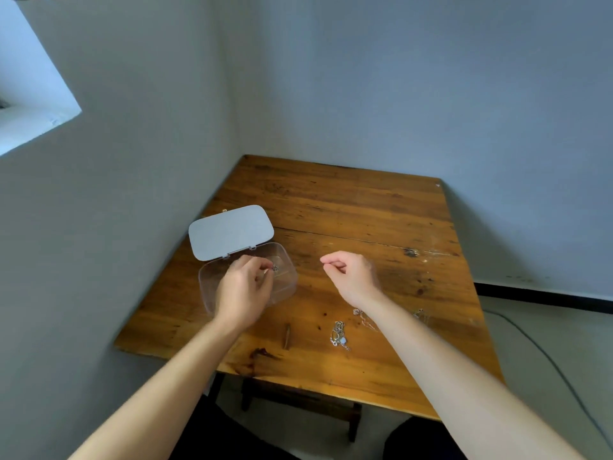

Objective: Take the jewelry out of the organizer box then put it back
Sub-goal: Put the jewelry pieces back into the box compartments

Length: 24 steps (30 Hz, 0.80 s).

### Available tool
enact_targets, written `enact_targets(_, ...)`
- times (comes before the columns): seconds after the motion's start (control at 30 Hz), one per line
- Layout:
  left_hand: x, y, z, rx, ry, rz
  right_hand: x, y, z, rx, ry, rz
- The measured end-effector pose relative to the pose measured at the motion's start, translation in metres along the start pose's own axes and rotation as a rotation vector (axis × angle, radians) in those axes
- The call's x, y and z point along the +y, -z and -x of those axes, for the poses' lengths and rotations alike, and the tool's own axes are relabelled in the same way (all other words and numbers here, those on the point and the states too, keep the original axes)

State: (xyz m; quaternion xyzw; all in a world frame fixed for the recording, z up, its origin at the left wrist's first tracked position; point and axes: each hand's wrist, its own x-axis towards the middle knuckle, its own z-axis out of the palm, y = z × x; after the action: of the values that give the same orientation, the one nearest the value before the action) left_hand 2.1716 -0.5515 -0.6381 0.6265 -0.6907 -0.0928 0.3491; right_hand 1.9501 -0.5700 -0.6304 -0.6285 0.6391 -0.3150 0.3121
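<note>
My left hand (243, 287) pinches a small silver piece (274, 268) over the open organizer box (285, 260), frame centre-left. My right hand (351, 277) is curled closed, its grip empty. Chains (339, 333) lie on the bench (365, 210); I judge the task partway.

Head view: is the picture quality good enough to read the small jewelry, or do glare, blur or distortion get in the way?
Head view: wide-angle bending curves the walls and table edges; light is soft and even, with no harsh shadows; the clear organizer box is faint against the wood; the small piece in the left hand grip and the chains on the table are too small and soft to read in detail.
</note>
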Motion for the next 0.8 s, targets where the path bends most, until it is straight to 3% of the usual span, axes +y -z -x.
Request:
enact_targets(0.07,0.038,-0.025,0.023,-0.046,-0.134,0.057,0.04,0.035,0.035,0.099,-0.065,-0.02)
enact_targets(0.17,0.052,-0.046,0.044,-0.134,-0.197,0.066,0.077,0.044,0.063,0.156,-0.111,0.014)
enact_targets(0.37,0.052,-0.074,0.072,-0.302,-0.109,-0.154,0.091,0.028,0.088,0.131,-0.08,0.173)
enact_targets(0.57,0.041,-0.082,0.092,-0.195,-0.257,-0.162,0.087,0.014,0.082,-0.045,0.004,0.474)
enact_targets(0.8,0.038,-0.08,0.095,-0.173,-0.172,-0.072,0.103,-0.005,0.081,0.14,0.134,0.304)
